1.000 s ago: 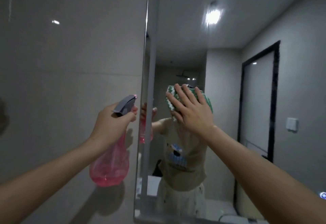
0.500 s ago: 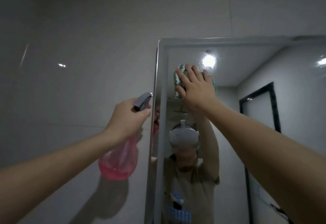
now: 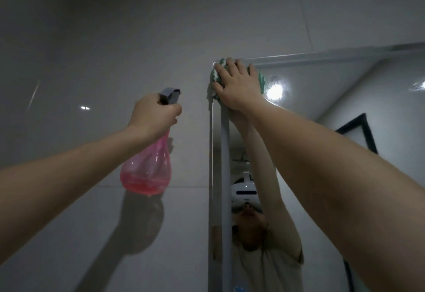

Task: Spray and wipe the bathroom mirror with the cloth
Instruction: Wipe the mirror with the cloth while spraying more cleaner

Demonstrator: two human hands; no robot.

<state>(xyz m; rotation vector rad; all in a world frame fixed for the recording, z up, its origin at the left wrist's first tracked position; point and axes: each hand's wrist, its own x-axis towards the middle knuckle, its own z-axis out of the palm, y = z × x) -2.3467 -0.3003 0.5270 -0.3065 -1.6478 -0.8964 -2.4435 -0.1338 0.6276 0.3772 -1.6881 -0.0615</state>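
the grey tiled wall (image 3: 115, 38) fills the left. the bathroom mirror (image 3: 322, 89) hangs on the right. the right hand (image 3: 236, 87) presses the green cloth (image 3: 216, 74) flat into its top-left corner. the left hand (image 3: 154, 114) grips a pink spray bottle (image 3: 147, 172).
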